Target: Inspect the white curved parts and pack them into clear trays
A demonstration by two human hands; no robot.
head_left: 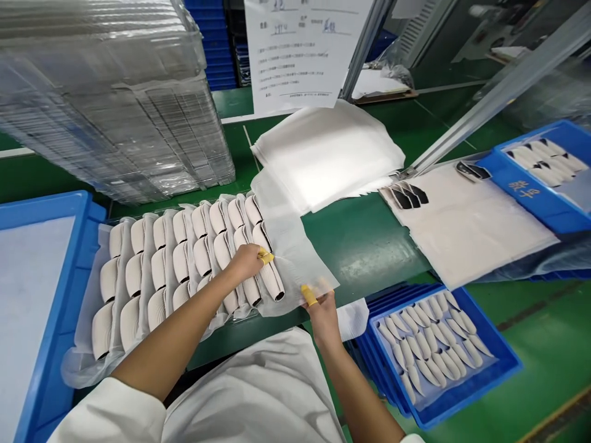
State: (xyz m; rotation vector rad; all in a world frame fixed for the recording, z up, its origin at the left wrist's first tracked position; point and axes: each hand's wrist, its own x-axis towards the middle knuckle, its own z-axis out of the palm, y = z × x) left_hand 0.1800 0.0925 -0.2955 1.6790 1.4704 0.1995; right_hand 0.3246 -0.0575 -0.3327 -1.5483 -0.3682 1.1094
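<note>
A translucent tissue-like sheet [295, 258] lies beside the last row of pale, curved, ribbed pieces [271, 278] in the tray. My left hand [247, 261], with yellow covers on its fingertips, is closed in a pinch at the sheet's left part, right over that row. Creases run from its fingertips across the sheet. The near right corner of the sheet is between the thumb and fingers of my right hand [322, 307], also wearing yellow fingertip covers. Several rows of pieces fill the tray [113, 220], with sheet folds between them; my left forearm hides some.
A stack of white sheets [332, 154] lies behind on the green bench [369, 252]. Stacked clear trays [115, 104] stand back left. A blue bin [87, 227] is at left; blue trays [508, 363] of pieces sit lower right. A printed paper [300, 55] hangs ahead.
</note>
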